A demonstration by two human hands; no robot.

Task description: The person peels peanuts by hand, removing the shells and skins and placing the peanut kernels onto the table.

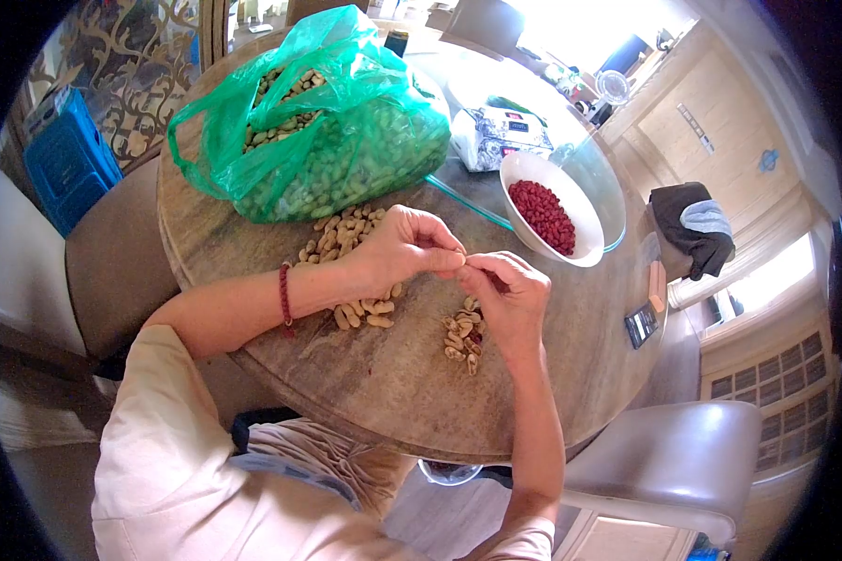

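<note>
My left hand (404, 254), with a red braided bracelet (286, 299) on its wrist, meets my right hand (513, 304) above the table. The fingertips of both are pinched together on a peanut, mostly hidden by the fingers. Under and behind my left hand lies a pile of unshelled peanuts (339, 238). Broken peanut shells (463, 337) lie in a small heap just left of my right wrist. Beyond my right hand, a white bowl (585, 238) holds red-skinned peanut kernels (541, 215).
A large green plastic bag (346, 159) full of unshelled peanuts stands at the back left of the round table (384, 374). A pack of wipes (500, 136) lies behind the bowl. A dark phone-like object (641, 325) rests near the right edge. Chairs (664, 458) surround the table.
</note>
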